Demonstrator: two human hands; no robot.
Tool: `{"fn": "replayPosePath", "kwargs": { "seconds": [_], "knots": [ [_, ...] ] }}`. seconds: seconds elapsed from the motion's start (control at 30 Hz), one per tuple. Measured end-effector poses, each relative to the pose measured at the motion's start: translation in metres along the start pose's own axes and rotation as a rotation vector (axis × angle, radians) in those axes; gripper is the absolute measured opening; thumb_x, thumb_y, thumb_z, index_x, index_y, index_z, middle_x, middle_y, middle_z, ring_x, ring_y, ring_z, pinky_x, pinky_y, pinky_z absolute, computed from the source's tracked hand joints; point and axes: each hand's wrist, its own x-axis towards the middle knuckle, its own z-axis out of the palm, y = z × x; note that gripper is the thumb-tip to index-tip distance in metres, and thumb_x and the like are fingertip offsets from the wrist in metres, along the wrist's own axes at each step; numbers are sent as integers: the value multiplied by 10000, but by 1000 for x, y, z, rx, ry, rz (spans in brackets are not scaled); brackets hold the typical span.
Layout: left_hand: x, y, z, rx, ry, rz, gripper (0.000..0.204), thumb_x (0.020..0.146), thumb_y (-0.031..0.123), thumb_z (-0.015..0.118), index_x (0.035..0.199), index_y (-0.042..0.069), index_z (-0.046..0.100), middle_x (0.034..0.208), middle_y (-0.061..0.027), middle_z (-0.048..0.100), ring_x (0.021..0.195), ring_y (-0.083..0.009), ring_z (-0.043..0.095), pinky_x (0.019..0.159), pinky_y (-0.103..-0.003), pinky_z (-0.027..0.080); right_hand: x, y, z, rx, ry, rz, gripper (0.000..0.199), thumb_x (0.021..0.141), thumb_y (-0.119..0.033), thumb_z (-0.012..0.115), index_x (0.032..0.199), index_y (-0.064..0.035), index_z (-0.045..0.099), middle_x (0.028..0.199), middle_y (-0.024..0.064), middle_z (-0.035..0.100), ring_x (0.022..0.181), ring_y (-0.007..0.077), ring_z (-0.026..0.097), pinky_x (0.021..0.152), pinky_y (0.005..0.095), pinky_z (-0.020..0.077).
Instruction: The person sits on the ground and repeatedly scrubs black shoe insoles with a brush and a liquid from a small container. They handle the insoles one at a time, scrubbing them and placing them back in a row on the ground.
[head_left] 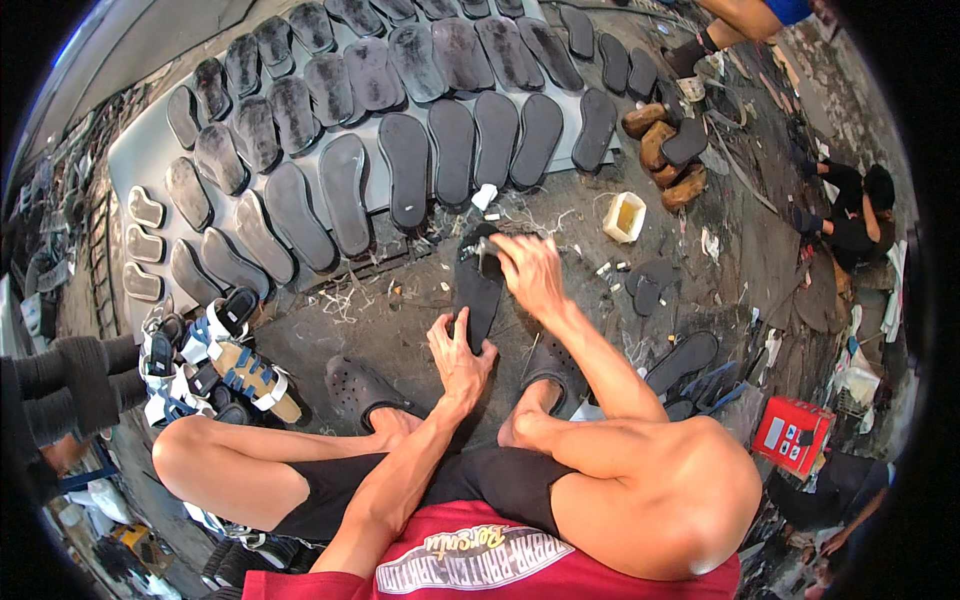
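A black shoe sole [477, 300] lies lengthwise in front of me, its far end showing small pale bits. My left hand [459, 362] grips its near end, thumb and fingers at the edges. Over the far part, my right hand [531, 272] is closed round a small dark tool [489, 258] with a metallic edge, which touches the sole. The tool's exact kind is hard to make out, partly hidden by my fingers. A scrap of white material [484, 196] lies just beyond the sole.
Rows of dark soles cover a grey sheet [375, 222] ahead. To the right are brown shoe lasts [655, 147], a square pot of yellowish stuff [624, 217], loose soles [652, 285] and a red box [792, 436]. Strapped sandals [245, 365] pile at left. Other people sit at right.
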Motion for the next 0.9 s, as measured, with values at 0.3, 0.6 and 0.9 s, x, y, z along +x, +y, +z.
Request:
{"fn": "replayPosePath", "kwargs": {
  "seconds": [0.3,0.6,0.9],
  "knots": [
    [9,-12,-13,-86,143,-44,489,844,-67,584,1323,-31,681,1199,-225,650,1137,-416,612,1043,-495,504,-32,-13,11,1,-115,-124,328,941,-103,671,1258,-124,752,1026,83,730,955,302,673,904,457,493],
    [40,-47,-22,-424,492,-622,311,904,-47,517,1105,-8,752,906,-124,764,842,-231,727,826,-376,580,-94,-69,-10,217,-224,-10,332,948,-131,697,1274,-106,759,986,112,763,907,288,715,867,441,507],
    [-24,6,6,-353,195,-734,401,879,-11,611,1279,-45,612,1172,-186,684,945,-273,719,881,-415,583,10,-27,25,57,-34,9,321,948,-95,711,1264,-121,762,1060,96,756,1045,314,676,912,473,464]
  ]
}}
